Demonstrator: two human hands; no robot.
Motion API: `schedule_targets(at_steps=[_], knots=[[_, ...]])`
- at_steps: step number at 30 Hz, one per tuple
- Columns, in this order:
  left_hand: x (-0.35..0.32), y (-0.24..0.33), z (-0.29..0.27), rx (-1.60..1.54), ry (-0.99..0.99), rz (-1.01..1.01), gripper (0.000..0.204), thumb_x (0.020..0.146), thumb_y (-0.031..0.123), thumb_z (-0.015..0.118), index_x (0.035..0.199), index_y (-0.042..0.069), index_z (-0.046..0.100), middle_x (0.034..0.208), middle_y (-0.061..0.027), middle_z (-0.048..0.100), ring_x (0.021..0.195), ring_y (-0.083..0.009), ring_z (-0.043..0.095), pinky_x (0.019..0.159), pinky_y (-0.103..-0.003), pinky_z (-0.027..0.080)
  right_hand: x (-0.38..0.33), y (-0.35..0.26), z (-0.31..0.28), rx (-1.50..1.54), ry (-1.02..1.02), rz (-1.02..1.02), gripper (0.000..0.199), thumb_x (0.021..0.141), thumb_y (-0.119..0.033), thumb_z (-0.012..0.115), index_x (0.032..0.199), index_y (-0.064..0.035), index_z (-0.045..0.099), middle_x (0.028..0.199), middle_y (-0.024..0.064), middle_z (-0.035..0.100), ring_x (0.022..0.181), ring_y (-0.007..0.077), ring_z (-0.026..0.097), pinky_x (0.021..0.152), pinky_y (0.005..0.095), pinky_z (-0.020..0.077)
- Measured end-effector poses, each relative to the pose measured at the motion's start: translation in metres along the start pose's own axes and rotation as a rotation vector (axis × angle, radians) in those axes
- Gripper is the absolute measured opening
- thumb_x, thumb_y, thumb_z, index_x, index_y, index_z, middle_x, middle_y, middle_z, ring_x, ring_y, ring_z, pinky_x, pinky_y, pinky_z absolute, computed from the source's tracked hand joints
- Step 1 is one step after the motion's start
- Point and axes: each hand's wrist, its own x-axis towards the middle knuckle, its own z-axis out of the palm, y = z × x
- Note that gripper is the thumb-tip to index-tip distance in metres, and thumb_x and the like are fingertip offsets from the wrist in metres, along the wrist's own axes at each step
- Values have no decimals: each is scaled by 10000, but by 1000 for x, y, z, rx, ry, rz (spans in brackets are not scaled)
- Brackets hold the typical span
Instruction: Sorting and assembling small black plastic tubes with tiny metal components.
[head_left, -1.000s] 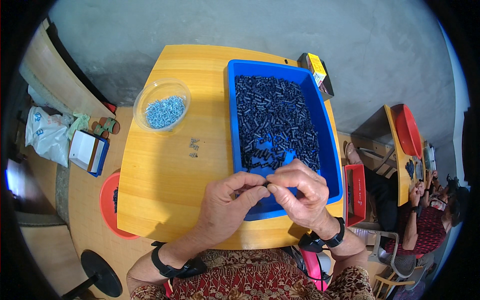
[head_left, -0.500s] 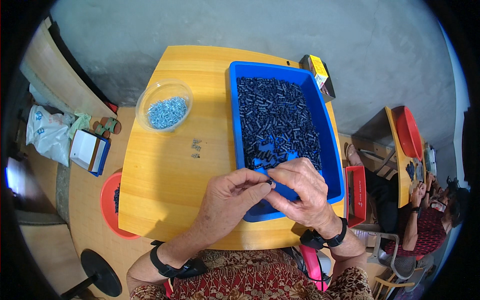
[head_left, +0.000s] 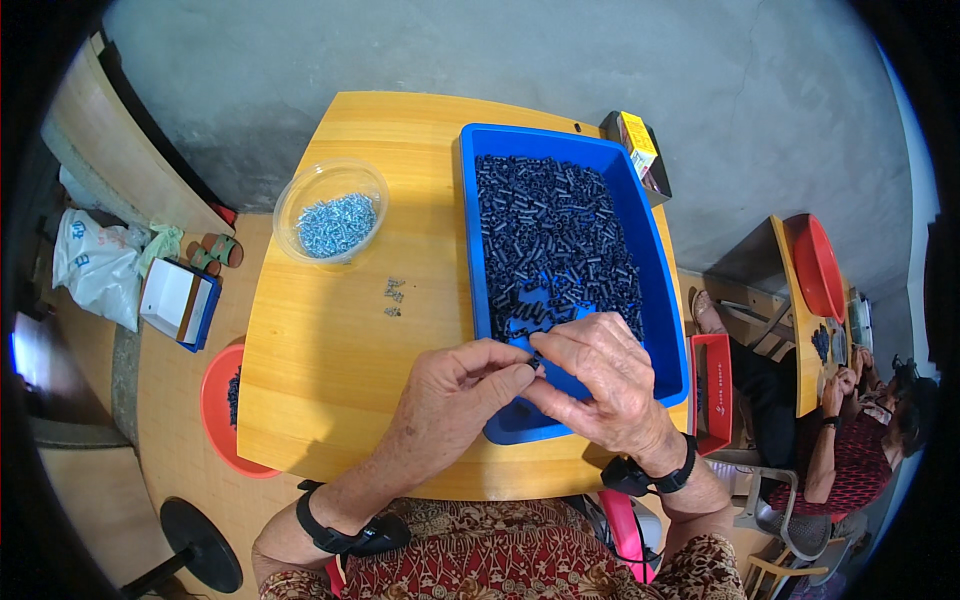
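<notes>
My left hand (head_left: 452,402) and my right hand (head_left: 603,382) meet over the near end of a blue tray (head_left: 664,300). Between my left thumb and forefinger is a small black part (head_left: 535,364), mostly covered by the fingers. My right thumb and fingertips close in on the same part; whether they hold a second tiny piece cannot be seen. Many short black tubular parts (head_left: 550,215) fill the far and middle stretch of the tray. Left of it, a few small silvery metal pieces (head_left: 394,291) lie loose on the yellow table (head_left: 350,400).
A clear round tub (head_left: 283,215) of small silvery screws stands at the table's far left. Behind the tray's far right corner is a dark box with a yellow carton (head_left: 636,140). Red basins (head_left: 212,400) sit lower down. At far right another person (head_left: 835,455) works at a second table.
Both hands have shifted very slightly left, and their fingertips have turned a little around the small black part. The other things look the same.
</notes>
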Motion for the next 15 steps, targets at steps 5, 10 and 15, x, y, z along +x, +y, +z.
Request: schedule_targets(at_steps=[5, 10, 15], knots=[[-2, 6, 0, -2, -24, -69, 204, 982, 106, 604, 1106, -31, 689, 1025, -64, 708, 958, -103, 635, 889, -245, 504, -1, 0, -1, 24, 13, 15, 413, 638, -77, 873, 1002, -21, 688, 892, 83, 675, 774, 235, 646, 671, 340, 480], [-1, 8, -1, 4, -4, -98, 239, 996, 136, 588, 1134, -36, 683, 1042, -69, 706, 970, -110, 638, 901, -252, 506, -1, 1, -1, 69, 30, 50, 399, 635, -78, 876, 986, -22, 696, 884, 78, 675, 769, 233, 648, 667, 343, 488], [-5, 11, -1, -53, -44, -104, 211, 981, 113, 607, 1105, -36, 689, 1025, -66, 707, 971, -107, 634, 902, -257, 505, -2, -3, -2, 67, 17, 53, 406, 635, -69, 870, 999, -20, 696, 882, 79, 674, 768, 233, 647, 669, 344, 492]])
